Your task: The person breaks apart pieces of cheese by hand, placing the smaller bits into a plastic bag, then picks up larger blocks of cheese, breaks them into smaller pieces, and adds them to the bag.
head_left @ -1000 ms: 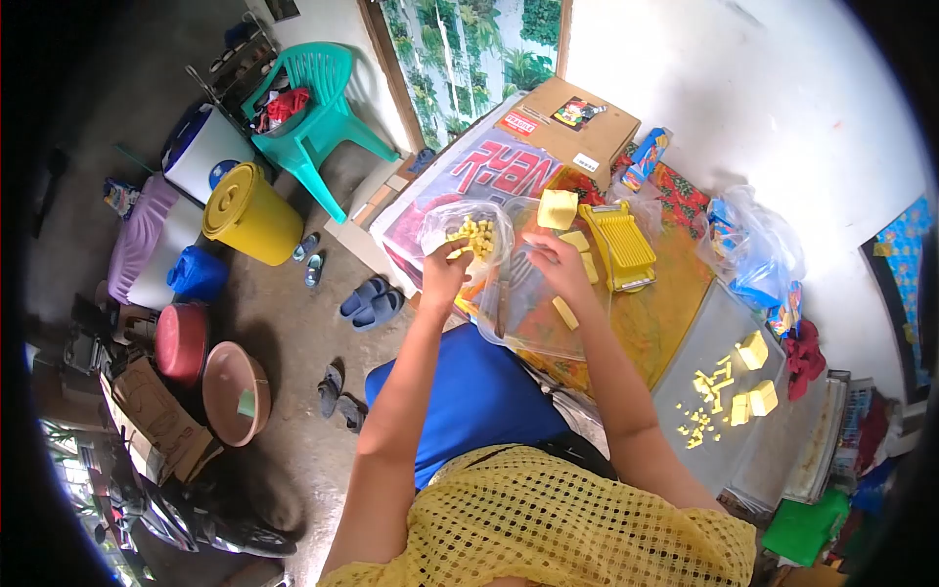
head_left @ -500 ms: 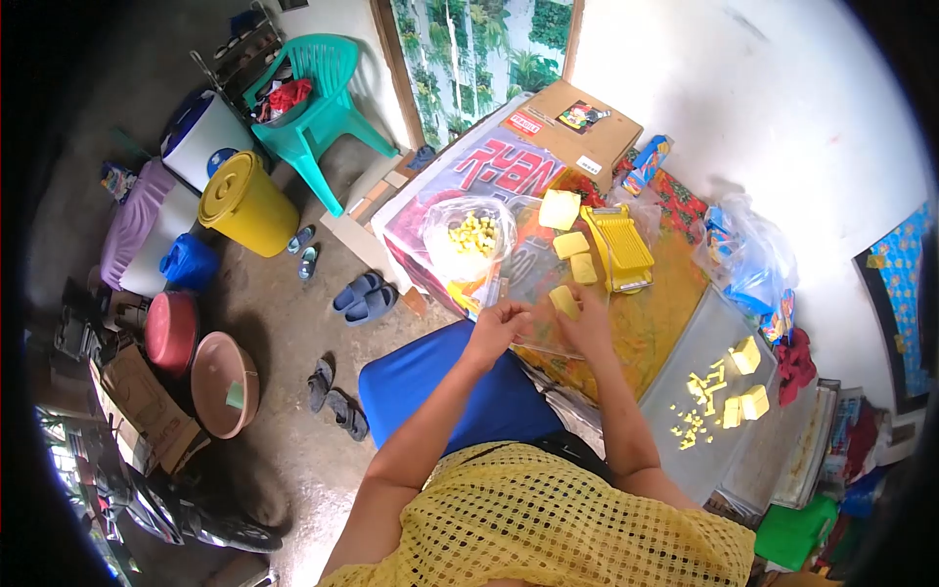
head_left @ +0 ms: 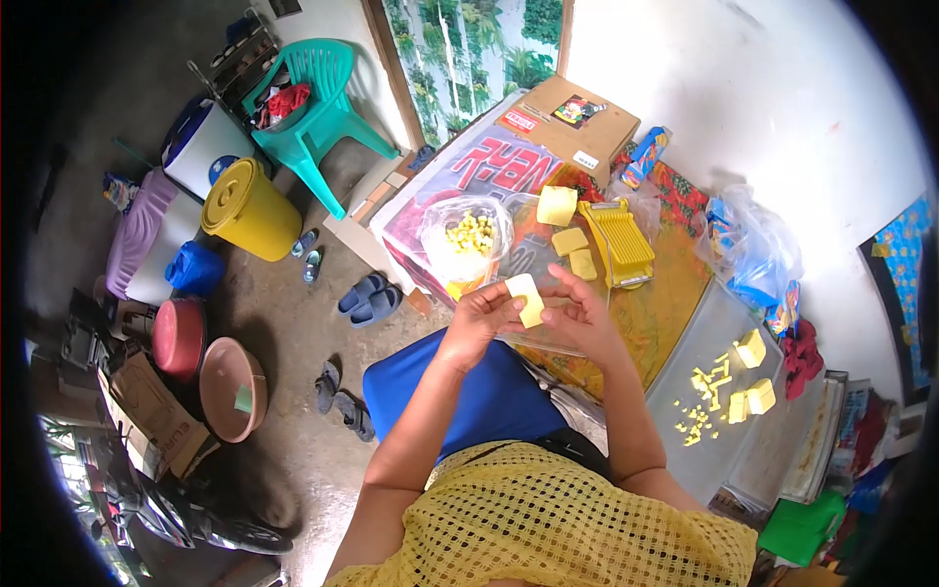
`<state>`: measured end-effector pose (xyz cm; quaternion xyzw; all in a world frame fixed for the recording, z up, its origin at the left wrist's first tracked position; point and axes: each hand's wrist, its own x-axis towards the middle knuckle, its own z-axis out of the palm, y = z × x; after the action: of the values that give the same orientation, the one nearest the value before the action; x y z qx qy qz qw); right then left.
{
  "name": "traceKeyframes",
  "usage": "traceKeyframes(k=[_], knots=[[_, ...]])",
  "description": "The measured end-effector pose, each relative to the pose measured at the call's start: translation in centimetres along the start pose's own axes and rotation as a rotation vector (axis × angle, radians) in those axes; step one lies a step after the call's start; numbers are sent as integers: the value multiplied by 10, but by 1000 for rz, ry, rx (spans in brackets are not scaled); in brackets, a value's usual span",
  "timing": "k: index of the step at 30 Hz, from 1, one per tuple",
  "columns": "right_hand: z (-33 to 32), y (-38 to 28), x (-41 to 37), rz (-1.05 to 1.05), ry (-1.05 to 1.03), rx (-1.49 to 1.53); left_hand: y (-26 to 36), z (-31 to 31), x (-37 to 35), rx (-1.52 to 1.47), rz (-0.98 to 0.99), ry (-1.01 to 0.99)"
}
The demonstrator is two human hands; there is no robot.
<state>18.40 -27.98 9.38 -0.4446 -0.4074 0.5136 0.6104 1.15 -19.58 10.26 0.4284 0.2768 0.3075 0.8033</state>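
A pale yellow slice (head_left: 525,299) is held up between my two hands above the near part of the table. Its left side is gripped by my left hand (head_left: 481,318). The fingertips of my right hand (head_left: 583,315) touch its lower right edge, with some fingers spread. Beyond the hands, two yellow slices (head_left: 569,241) and a larger yellow block (head_left: 557,205) lie beside a yellow slotted slicer (head_left: 622,243). To the left stands a clear plastic bag (head_left: 455,256) with small yellow cubes (head_left: 470,234) in it.
A grey tray (head_left: 675,391) at the right bears yellow blocks, strips and small bits. A cardboard box (head_left: 548,127) stands at the table's back, a plastic bag with blue packs (head_left: 748,249) at the right. A blue seat (head_left: 421,386) is at the near left.
The slice that was in my right hand is now held between both hands, tilted upright and further left. My left hand has closed on it, and my right fingers have spread.
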Motion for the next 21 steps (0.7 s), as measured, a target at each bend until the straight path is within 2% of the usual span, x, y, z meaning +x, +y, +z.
traceKeyframes(k=[3,6,12,21], knots=[[5,-12,-2,-16,-87,26,9,2,-4,72,-6,-27],[9,-22,-5,-7,-42,-10,13,1,-8,141,60,-149],[17,-31,-8,-81,-91,-47,25,7,-17,131,80,-234],[18,-38,-11,-32,-168,39,28,4,-23,144,13,-278]])
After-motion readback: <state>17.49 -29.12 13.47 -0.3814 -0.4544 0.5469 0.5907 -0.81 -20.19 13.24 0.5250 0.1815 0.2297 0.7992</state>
